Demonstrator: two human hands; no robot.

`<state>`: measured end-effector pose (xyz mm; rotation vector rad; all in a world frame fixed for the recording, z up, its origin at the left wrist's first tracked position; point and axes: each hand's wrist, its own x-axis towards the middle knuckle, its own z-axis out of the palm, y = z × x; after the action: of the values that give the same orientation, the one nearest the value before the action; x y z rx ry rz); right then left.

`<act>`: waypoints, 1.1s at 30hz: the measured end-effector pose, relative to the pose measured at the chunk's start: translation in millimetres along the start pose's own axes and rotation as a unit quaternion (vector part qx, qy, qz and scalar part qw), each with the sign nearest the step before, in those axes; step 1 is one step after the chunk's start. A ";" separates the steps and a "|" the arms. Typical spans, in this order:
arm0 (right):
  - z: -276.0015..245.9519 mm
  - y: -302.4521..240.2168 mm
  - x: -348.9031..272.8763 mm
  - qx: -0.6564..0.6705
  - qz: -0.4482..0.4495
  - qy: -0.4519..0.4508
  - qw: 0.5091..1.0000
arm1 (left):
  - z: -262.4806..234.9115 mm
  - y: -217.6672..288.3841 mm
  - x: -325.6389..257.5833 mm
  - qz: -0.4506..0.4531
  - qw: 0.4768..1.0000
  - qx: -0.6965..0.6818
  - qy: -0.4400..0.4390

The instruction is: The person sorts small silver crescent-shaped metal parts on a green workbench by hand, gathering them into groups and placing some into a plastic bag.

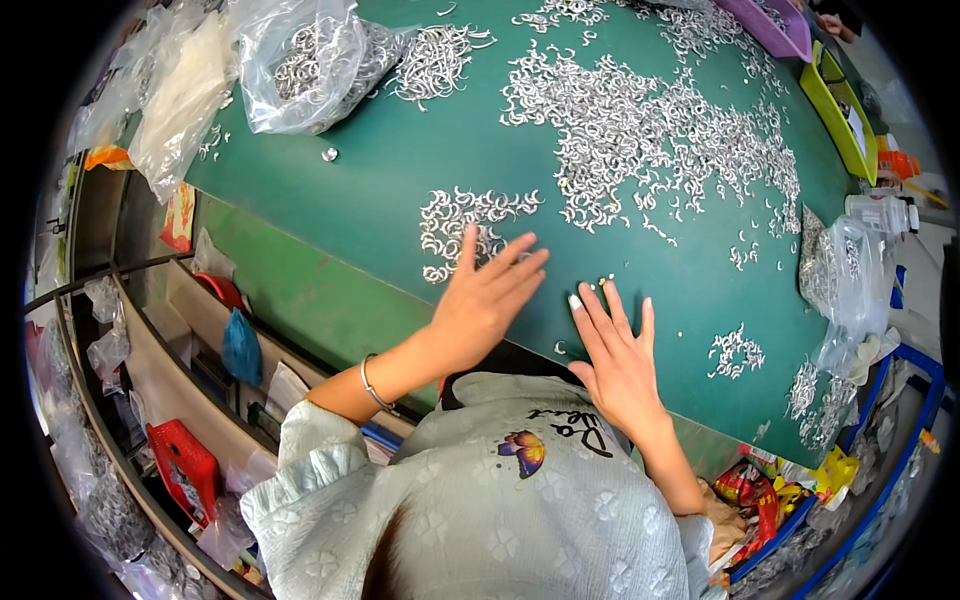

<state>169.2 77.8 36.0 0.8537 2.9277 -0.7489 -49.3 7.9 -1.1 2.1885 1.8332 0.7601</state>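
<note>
My left hand (pixel 484 302) reaches over a small patch of curved silver metal pieces (pixel 448 212), its fingers spread and partly covering them. It holds nothing that I can see. To its right, my right hand (pixel 622 362) lies with outstretched fingers on the green tabletop (pixel 370 225). One of its fingertips has a white covering. Tiny yellowish bits (pixel 604 283) lie just beyond those fingertips, too small to identify. A single curved piece (pixel 560 347) sits beside the right thumb. Farther off spreads a large scatter of similar silver pieces (pixel 620 130).
A clear bag of pieces (pixel 312 75) stands far left beside a small heap (pixel 437 62). Along the right edge are a lime green bin (pixel 838 115), a purple bin (pixel 775 28) and a plastic bag (pixel 855 275). A red basket (pixel 185 472) sits among shelves at lower left.
</note>
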 end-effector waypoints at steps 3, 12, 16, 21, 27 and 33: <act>-2.7 7.8 -1.7 -0.042 0.034 -0.003 0.999 | -3.9 -5.6 1.8 -0.027 0.999 0.016 0.034; -4.1 14.8 1.5 -0.025 0.019 -0.004 1.000 | 12.8 43.0 -6.2 0.007 0.992 -0.127 0.008; -7.3 33.6 -1.6 -0.067 0.064 0.039 0.995 | 11.8 32.2 3.1 -0.057 0.995 -0.074 0.042; -12.2 33.1 2.9 -0.026 0.057 0.078 0.995 | 5.2 18.5 11.6 -0.080 0.993 -0.037 0.079; -2.6 38.5 14.9 -0.038 0.044 0.067 0.996 | 8.9 8.4 12.8 -0.100 0.991 0.012 0.090; -8.1 65.6 -7.8 -0.121 0.149 0.096 0.977 | 8.4 2.7 14.1 -0.123 0.984 0.027 0.128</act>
<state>210.1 125.9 15.0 1.3586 2.8617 -0.2991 -41.3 22.4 -3.2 1.9163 2.2178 0.9858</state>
